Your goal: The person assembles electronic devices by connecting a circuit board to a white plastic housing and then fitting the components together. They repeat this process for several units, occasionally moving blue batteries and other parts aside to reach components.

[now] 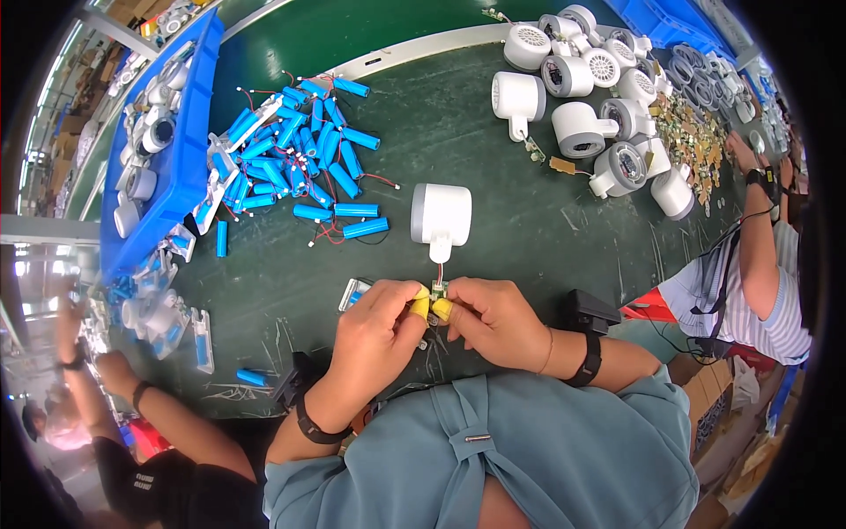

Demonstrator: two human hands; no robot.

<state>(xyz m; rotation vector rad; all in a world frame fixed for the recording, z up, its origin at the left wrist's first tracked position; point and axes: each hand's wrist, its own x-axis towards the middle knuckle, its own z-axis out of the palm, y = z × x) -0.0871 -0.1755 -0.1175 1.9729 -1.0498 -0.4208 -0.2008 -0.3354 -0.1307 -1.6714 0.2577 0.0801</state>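
Note:
My left hand (381,324) and my right hand (495,319) meet close to the table's near edge, yellow covers on some fingertips. Both pinch a small green circuit board (439,288) between them, its lower part hidden by the fingers. Red and dark wires run from the board up into the neck of a white round housing (446,212) with a grey rim, which lies on its side just beyond my hands. Against my left hand's outer side lies a white plastic piece with a blue battery (353,294), partly covered by the hand.
Several blue batteries (300,150) with wires form a heap at the far left, beside a blue bin (189,115) of white parts. White housings (577,119) and small boards (692,145) crowd the far right of the green table (423,97). Other people's arms (189,428) work on both sides.

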